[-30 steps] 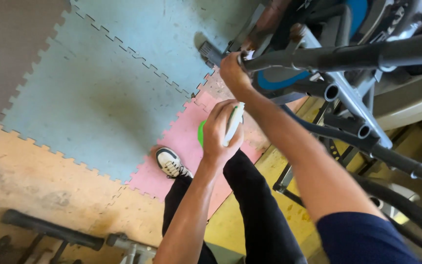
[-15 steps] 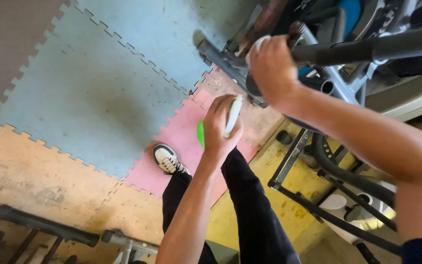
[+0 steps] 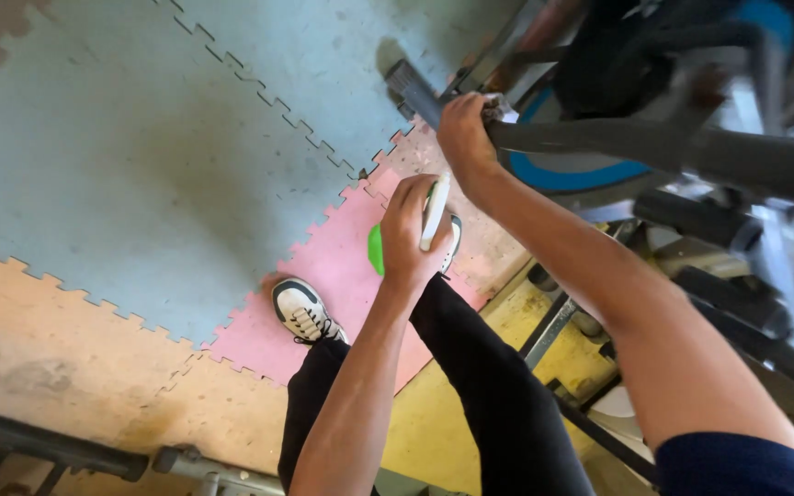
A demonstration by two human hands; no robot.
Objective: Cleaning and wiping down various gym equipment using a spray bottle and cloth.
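Hands first: the right hand (image 3: 464, 138) is closed round a dark bar (image 3: 654, 152) of an exercise machine, with what looks like a pale cloth (image 3: 500, 108) bunched under the fingers. The left hand (image 3: 411, 234) is wrapped round a bottle (image 3: 434, 213) with a white top and a green body — only a sliver of green shows past the palm, so its full shape is hidden.

The bar runs from the right hand's grip off to the right of the view, nearly level and dipping a little as it goes; its long axis lies across the picture. The right hand sits at its near end, touching it. The left hand is just below and slightly left of the right, near it but apart, with no contact between them that can be seen. So the bar lies up and to the right of the bottle, and the right hand is clearly the nearer to it.

The bottle's long axis runs steeply up the frame, its white end tilted up toward the right hand and the bar, its green end down toward the floor. Whether a nozzle faces the bar cannot be told.

Below the hands lie foam mats — blue (image 3: 140, 156), pink (image 3: 342, 266), and an orange one (image 3: 48, 349). A white shoe (image 3: 300, 310) stands on the pink mat, and dark trouser legs (image 3: 498, 395) come up from the bottom edge. More machine frame, with a blue disc (image 3: 581, 174), crowds the right.
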